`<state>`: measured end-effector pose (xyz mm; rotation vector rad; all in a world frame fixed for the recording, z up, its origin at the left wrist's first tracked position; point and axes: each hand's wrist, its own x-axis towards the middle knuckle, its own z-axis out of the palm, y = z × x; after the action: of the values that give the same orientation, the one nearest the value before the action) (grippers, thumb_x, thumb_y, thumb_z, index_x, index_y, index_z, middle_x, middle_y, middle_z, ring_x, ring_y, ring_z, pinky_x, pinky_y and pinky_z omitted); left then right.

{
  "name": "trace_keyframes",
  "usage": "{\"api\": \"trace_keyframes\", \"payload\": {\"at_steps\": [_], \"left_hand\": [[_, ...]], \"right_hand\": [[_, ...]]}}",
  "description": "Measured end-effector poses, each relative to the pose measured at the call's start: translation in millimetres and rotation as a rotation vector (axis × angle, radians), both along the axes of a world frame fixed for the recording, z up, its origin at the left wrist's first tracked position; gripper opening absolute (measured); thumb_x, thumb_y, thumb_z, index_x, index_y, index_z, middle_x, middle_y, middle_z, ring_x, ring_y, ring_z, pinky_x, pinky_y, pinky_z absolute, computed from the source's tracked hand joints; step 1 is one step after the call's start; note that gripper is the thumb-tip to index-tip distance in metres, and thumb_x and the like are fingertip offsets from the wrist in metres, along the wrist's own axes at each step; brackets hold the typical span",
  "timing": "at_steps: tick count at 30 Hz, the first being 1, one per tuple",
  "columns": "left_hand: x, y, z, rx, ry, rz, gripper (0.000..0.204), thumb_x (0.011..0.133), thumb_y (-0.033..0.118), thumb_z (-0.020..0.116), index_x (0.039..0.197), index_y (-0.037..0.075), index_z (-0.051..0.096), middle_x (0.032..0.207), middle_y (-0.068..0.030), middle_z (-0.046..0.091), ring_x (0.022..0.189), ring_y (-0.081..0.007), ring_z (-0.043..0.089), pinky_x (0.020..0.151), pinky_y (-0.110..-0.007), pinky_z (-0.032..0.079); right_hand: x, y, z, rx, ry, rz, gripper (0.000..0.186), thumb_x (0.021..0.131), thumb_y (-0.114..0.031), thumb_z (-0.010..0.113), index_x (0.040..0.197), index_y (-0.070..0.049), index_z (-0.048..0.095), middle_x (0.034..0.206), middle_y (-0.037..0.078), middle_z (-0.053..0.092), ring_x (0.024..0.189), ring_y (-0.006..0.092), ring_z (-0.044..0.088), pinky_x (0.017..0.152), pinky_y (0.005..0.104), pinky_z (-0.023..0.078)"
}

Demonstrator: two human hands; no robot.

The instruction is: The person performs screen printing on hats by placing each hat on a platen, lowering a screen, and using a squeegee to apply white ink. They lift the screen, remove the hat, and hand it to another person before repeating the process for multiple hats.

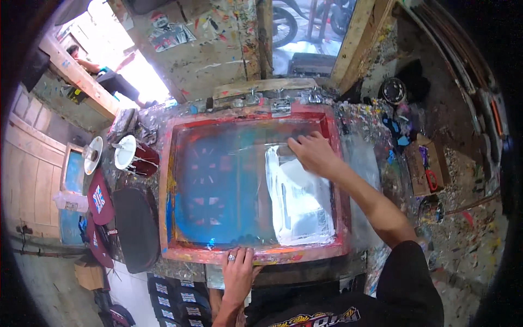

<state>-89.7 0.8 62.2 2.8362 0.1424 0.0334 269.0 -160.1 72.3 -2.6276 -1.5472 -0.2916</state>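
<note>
Screen frame (342,218) lies in the middle of my view, over the paint-crusted table (357,117), with metal clamps (280,107) at its far edge; whether its near rail bears on the table, I cannot tell from up here. Its mesh (218,169) is cloudy blue on the left, with faint pale patterns; a thick, glossy patch of white paint (299,210) covers much of the right half. My left hand (237,271) grasps the near rail, fingers laid over it; my right hand (315,155) is at the far right of the mesh, fingers curled, though I cannot tell what they grip, if anything (the glare off the white doesn't help me). I judge spreading the paint to be the step in hand; I'd want even pressure across the full width, one constant tilt and a smooth stroke, with the left hand steadying the rail; a stop midway could leave a ridge. Farther left stands a dark red tub (146,159) with white smears; nearer me are a dark rounded panel (136,229) and maroon pieces (99,201); off to the right, red-handled scissors (427,173) sit in a cardboard box (417,186).
</note>
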Motion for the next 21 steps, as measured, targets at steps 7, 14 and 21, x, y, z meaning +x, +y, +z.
{"api": "trace_keyframes", "payload": {"at_steps": [7,14,21], "left_hand": [[-3,4,-1,-0.072,0.020,0.022,0.052,0.074,0.023,0.086,0.118,0.007,0.063,0.113,-0.0108,0.064,0.107,-0.0328,0.062,0.101,-0.049,0.040],[7,25,14,0.051,-0.123,-0.131,0.047,0.080,0.046,0.081,0.105,0.009,0.067,0.094,-0.0084,0.065,0.087,-0.0297,0.065,0.083,-0.044,0.044],[49,29,137,0.140,-0.704,-0.020,0.037,0.082,0.038,0.082,0.098,0.007,0.071,0.093,-0.0118,0.066,0.088,-0.0311,0.064,0.082,-0.045,0.048]], "right_hand": [[-153,-52,5,-0.014,0.243,0.103,0.029,0.089,-0.009,0.059,0.118,-0.012,0.056,0.092,0.010,0.065,0.089,0.0313,0.069,0.098,0.0585,0.044],[-215,-66,36,0.068,0.094,-0.047,0.029,0.095,-0.031,0.065,0.111,-0.008,0.059,0.091,0.012,0.063,0.091,0.0292,0.067,0.104,0.0644,0.033],[-198,-46,139,0.415,-0.290,-0.184,0.050,0.087,-0.057,0.071,0.093,-0.008,0.063,0.084,0.009,0.059,0.083,0.0254,0.061,0.096,0.0530,0.038]]}}
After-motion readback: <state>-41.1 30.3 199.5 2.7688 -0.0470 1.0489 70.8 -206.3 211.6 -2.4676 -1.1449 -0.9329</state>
